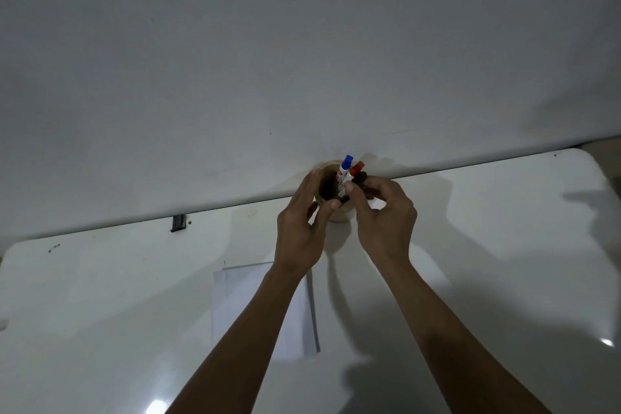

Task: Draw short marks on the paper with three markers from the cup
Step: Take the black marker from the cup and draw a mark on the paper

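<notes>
A tan cup (327, 167) stands at the far edge of the white table, against the wall. Three markers lean out of it: a blue-capped marker (346, 165), a red-capped marker (357, 167) and a black-capped marker (360, 177). My left hand (304, 228) wraps the cup's left side, thumb on its near rim. My right hand (386, 215) pinches the black-capped marker between thumb and fingers at the cup's right rim. A white sheet of paper (247, 306) lies nearer to me, partly hidden under my left forearm.
The glossy white table (504, 262) has rounded far corners and meets a plain white wall (302, 60). A small black clip (178, 223) sits at the table's far edge on the left. Dark specks mark the far left corner.
</notes>
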Demonstrator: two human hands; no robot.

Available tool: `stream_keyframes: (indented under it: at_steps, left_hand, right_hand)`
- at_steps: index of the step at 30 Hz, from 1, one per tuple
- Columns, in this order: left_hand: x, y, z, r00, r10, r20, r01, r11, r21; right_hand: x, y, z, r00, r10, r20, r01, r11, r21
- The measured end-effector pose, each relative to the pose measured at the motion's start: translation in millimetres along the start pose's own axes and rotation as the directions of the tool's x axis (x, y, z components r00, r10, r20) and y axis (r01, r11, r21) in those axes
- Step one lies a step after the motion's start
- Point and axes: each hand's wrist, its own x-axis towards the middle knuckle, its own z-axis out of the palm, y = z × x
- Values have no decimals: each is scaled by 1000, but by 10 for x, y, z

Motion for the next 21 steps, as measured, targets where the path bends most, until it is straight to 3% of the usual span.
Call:
stream_keyframes:
  at_steps: [6,12,14,17,19,21]
  left_hand:
    - [5,39,-2,1000,21,13,-21,1000,5]
    - [-3,49,-23,999,-22,50,24,999,-40]
    - [2,51,-46,996,-63,56,65,997,-37]
    - [-72,108,-147,984,-167,-56,163,984,-72]
    - [-207,203,-311,971,-214,-105,201,973,-117]
    - [-396,283,-539,967,-244,-70,231,960,-156]
  right_hand:
    - [8,-291,-202,992,81,-92,-63,980,191]
    - [-68,-666,-590,977,3,-213,75,931,358]
    - [-135,-689,-661,985,-21,-169,79,934,348]
    - [-325,-603,-638,998,51,-44,-36,955,294]
    - [-517,-493,-554,990,119,75,-131,973,190]
    - [-757,-397,-441,960,164,228,-182,981,63]
